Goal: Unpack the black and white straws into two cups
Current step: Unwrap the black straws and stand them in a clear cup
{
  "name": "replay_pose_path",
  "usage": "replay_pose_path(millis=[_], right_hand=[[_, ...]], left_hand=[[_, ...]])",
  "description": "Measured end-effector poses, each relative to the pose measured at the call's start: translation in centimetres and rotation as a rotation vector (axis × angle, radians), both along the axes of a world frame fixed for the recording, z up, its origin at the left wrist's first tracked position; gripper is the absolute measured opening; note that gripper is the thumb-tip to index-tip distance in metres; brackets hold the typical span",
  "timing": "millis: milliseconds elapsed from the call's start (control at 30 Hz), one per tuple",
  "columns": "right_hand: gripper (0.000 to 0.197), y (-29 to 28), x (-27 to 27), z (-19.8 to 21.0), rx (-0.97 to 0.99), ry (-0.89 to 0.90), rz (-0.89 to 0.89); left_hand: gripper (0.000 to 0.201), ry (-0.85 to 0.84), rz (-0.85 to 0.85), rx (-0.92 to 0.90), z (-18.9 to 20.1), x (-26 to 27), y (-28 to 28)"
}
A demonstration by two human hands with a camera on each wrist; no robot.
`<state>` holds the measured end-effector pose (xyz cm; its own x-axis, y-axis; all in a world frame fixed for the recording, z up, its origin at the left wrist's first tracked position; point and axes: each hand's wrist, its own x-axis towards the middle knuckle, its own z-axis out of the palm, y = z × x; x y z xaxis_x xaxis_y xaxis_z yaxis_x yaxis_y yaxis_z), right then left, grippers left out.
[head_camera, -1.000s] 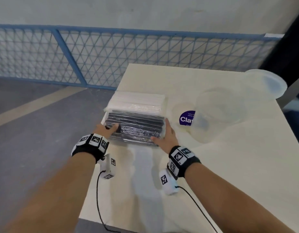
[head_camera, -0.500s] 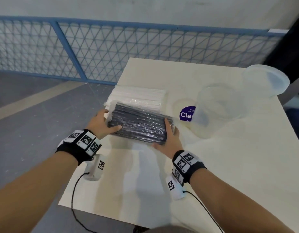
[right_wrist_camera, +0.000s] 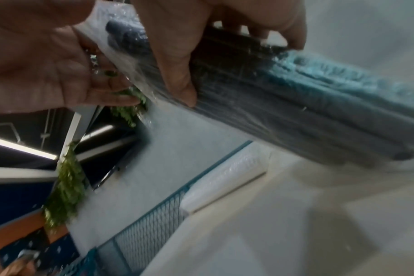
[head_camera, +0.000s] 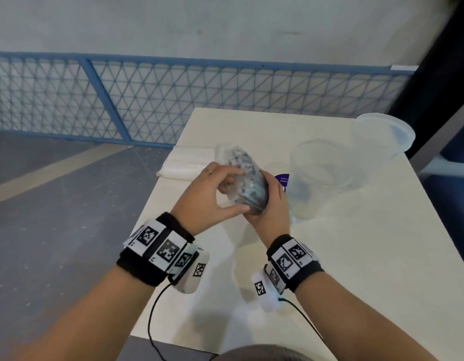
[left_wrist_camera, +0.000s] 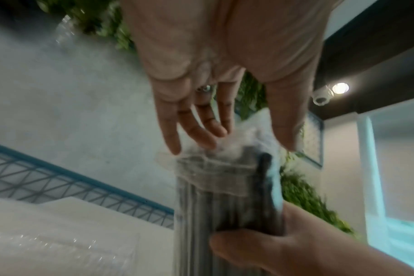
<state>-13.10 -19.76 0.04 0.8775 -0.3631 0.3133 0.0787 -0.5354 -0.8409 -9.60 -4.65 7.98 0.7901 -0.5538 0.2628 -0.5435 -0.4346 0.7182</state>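
The black straw pack (head_camera: 248, 175) in clear wrap is held up over the table, tilted nearly on end. My right hand (head_camera: 271, 201) grips its lower part, thumb across the front (right_wrist_camera: 177, 74). My left hand (head_camera: 233, 191) holds the upper end, with fingertips and thumb on either side of the loose wrapper (left_wrist_camera: 232, 142). The white straw pack (head_camera: 189, 164) lies flat on the table's far left edge. Two clear plastic cups stand to the right: a near cup (head_camera: 322, 168) and a far cup (head_camera: 382, 134).
The pale table (head_camera: 330, 256) has bare surface in front of and to the right of my hands. A purple round label (head_camera: 281, 179) lies by the near cup. A blue mesh fence (head_camera: 173, 100) runs behind; the floor drops off at the left.
The black pack has left the table beside the white pack. Both hands have raised it and turned it from flat to nearly upright.
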Motion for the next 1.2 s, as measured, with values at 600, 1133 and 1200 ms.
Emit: replay_pose_path(millis=[600, 1133, 1200], right_hand=[[0.081, -9.1, -6.9, 2.6, 0.531, 0.312, 0.327], [0.019, -11.3, -6.5, 8.6, -0.775, -0.446, 0.088], [0.026, -11.4, -6.4, 9.6, -0.599, -0.372, 0.138]], left_hand=[[0.045, 0.645, -0.103, -0.177, -3.6, -0.3, -6.2], [0.079, 0.511, -0.111, -0.294, -3.0, -0.5, -8.2], [0.071, 0.510, -0.108, -0.277, -2.7, -0.5, -8.2]])
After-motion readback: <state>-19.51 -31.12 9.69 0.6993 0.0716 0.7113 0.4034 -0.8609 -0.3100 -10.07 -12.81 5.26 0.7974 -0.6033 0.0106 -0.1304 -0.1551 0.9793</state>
